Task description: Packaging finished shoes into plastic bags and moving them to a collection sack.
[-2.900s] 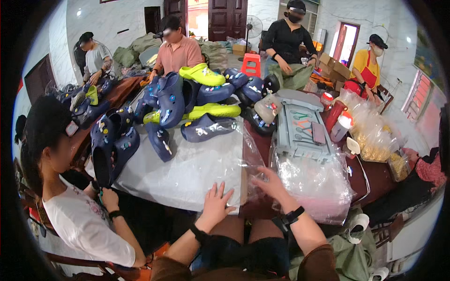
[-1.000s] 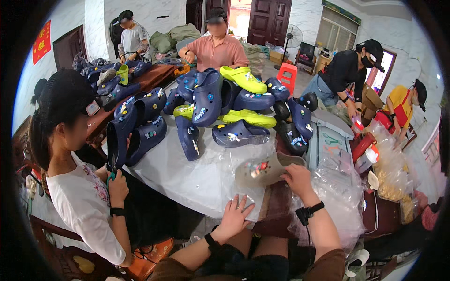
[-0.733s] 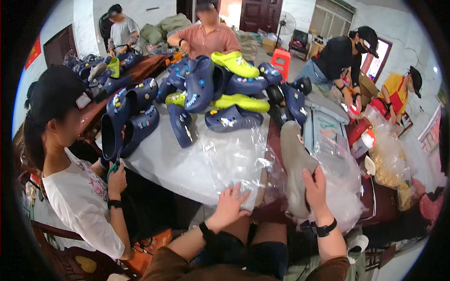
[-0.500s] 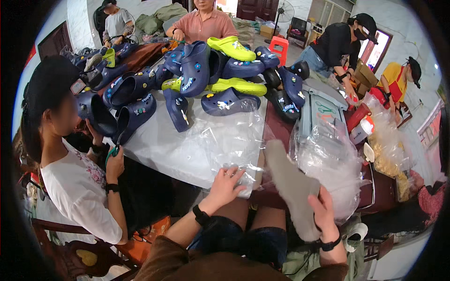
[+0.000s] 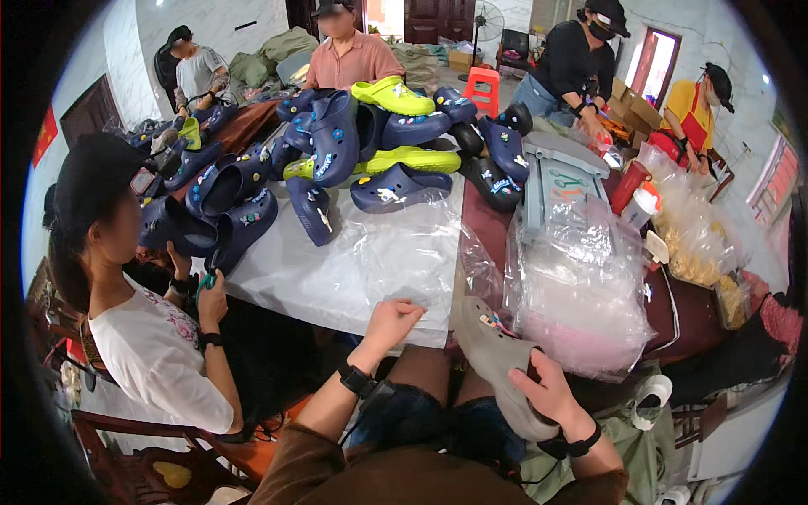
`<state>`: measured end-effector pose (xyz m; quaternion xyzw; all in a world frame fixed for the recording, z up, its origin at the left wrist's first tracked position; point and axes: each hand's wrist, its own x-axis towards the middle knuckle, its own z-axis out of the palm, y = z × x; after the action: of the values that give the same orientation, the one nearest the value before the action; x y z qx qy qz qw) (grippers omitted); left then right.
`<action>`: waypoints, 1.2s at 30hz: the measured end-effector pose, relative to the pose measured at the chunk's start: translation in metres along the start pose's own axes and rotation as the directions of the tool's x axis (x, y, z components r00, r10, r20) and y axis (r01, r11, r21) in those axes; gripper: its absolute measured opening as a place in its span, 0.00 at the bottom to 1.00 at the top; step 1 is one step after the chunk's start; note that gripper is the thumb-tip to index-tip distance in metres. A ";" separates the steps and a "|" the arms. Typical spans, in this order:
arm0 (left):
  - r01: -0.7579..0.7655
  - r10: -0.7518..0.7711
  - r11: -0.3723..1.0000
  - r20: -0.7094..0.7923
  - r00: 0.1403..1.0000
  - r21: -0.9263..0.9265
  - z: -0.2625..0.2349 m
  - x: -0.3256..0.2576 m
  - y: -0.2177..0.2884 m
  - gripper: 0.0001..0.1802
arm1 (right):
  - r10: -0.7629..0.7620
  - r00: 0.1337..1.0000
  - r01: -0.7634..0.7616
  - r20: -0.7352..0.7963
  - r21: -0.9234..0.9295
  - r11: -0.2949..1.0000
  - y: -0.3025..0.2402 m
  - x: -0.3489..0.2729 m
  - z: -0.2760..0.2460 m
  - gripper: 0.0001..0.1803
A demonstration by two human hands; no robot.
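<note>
My right hand (image 5: 543, 389) is closed round a grey clog (image 5: 492, 349) with small colourful charms on its upper. The clog is tilted, toe pointing away from me, above my lap by the table's near edge. My left hand (image 5: 394, 323) is over the near edge of the white table covering (image 5: 286, 273). Its fingers are pinched together at the near end of a see-through plastic bag (image 5: 408, 244), which lies flat. Beyond the bag rests a navy clog (image 5: 400, 188) with charms.
Navy and lime-green clogs (image 5: 393, 95) are heaped at the table's far side. More plastic bags (image 5: 581, 295) lie at right, beside a grey-blue case (image 5: 566, 185). At left a co-worker (image 5: 151, 337) holds green-handled scissors (image 5: 204, 284) at a navy clog. Other people work farther back.
The grey clog has turned from showing its sole to showing its charm-covered upper, and moved slightly left. My left hand's spread fingers have closed together at the plastic bag.
</note>
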<state>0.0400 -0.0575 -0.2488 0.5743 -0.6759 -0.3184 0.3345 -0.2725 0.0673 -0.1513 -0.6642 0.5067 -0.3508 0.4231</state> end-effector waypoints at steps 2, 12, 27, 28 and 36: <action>0.052 -0.047 0.993 0.048 0.998 -0.103 -0.006 0.001 0.005 0.12 | 0.015 1.000 -0.015 -0.007 -0.026 1.000 0.000 0.001 0.000 0.18; -0.546 0.585 0.808 -0.190 0.789 0.222 -0.025 -0.025 0.101 0.12 | -0.172 0.984 0.170 -0.051 -0.040 0.985 -0.013 0.033 0.031 0.17; -0.503 0.513 0.858 -0.195 0.836 0.101 -0.031 -0.043 0.048 0.20 | -0.144 0.947 0.196 -0.288 0.161 0.967 0.065 0.159 0.096 0.30; -0.398 0.434 0.900 -0.269 0.860 0.178 -0.029 -0.043 0.045 0.28 | -0.151 0.970 0.143 -0.189 -0.055 0.988 0.062 0.156 0.091 0.36; -0.090 0.153 0.961 -0.231 0.961 0.262 -0.001 -0.058 0.010 0.51 | -0.418 0.905 0.358 0.076 -0.665 0.655 0.037 0.102 0.104 0.49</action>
<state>0.0422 0.0010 -0.2453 0.6043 -0.6972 -0.1352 0.3611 -0.1687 -0.0147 -0.2226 -0.8478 0.4614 -0.2564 0.0518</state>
